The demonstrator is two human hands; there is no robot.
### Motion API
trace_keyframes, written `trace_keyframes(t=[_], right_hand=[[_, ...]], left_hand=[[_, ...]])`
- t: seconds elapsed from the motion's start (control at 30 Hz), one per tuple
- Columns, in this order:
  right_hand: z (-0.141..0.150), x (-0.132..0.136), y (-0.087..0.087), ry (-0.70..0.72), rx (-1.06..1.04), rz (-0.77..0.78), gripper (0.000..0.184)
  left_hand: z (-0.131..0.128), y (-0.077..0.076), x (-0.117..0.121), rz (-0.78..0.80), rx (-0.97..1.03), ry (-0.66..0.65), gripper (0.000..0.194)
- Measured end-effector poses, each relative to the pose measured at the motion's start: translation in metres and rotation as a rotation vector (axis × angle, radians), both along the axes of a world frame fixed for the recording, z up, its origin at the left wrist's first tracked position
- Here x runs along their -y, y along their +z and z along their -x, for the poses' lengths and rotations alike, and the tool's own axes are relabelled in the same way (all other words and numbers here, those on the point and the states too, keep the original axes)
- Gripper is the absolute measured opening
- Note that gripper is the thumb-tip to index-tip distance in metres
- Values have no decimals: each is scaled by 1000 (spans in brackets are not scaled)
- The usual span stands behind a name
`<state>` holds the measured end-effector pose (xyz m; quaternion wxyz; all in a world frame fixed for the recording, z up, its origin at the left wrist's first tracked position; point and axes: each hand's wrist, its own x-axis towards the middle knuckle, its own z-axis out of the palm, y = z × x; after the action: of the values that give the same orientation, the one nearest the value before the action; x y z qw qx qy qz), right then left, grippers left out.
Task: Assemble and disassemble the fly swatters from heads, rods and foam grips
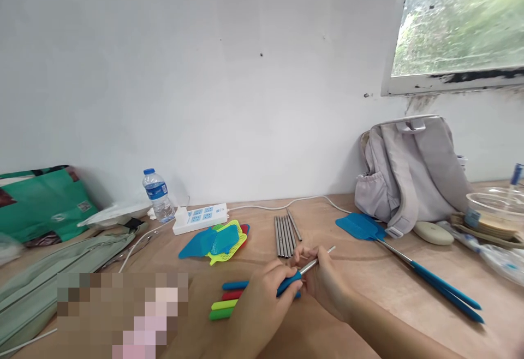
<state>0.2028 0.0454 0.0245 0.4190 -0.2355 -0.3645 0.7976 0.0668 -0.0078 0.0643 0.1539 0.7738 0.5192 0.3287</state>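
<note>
So — blue handle (290, 282) in left hand (266, 296)

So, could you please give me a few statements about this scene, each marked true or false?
1. The left hand holds a blue handle. True.
2. The loose handles lying by that hand are all blue. False: red, yellow-green and green ones show there too.
3. The right hand grips a metal rod at the blue handle's end. True.
4. The backpack is bright green. False: the backpack is pale grey.
5. In the picture, the water bottle stands left of the power strip. True.
</note>
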Motion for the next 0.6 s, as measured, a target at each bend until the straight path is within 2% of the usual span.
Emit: trace_keyframes(t=[0.17,0.27,0.33,0.43,0.53,0.6], right_hand=[[0,0,-11,126,21,123,19],[-3,-5,-5,119,11,54,22],[-9,-11,4,100,20,-34,28],[-22,-22,18,88,81,-88,39],[-36,-29,28,91,263,-118,40],[-43,-30,32,102,490,-187,36]], left_hand=[[-4,-3,2,73,-55,21,7],[4,-2,-4,63,-39,58,10],[20,1,-15,4,-11,129,19],[61,1,-40,-146,-4,303,27],[101,-10,-63,-23,-217,420,49],[117,-22,-70,121,-345,444,60]])
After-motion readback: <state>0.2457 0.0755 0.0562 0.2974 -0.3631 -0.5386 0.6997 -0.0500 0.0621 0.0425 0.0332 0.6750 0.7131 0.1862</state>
